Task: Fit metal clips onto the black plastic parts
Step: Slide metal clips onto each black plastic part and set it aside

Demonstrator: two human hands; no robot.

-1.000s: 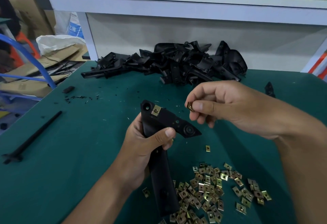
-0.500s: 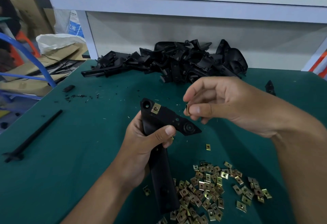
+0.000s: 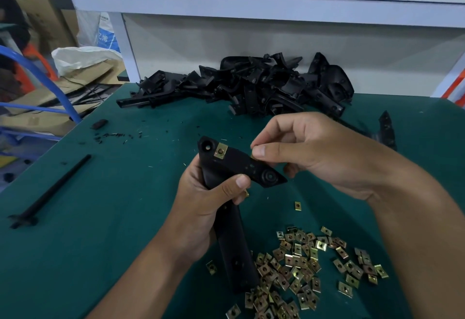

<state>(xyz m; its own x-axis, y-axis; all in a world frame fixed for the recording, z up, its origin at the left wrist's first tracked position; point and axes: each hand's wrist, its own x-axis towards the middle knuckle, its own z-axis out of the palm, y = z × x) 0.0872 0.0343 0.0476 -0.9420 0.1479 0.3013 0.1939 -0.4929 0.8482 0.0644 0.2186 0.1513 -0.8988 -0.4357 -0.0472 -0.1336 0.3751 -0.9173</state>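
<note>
Green table [image 3: 105,218], black parts heaped at the back [image 3: 251,89]. Left hand [image 3: 201,208] grips the black part [image 3: 234,167], one clip [image 3: 220,150] already on. Right hand [image 3: 314,152] pinches a clip at its upper edge; best slide it square over the edge. Loose clips [image 3: 302,268] lie uncontained.

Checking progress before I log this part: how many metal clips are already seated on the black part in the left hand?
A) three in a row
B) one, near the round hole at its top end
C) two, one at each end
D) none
B: the black part gripped by the left hand carries a single fitted clip beside its top hole; the right hand pinches another clip at the part's edge.
</note>
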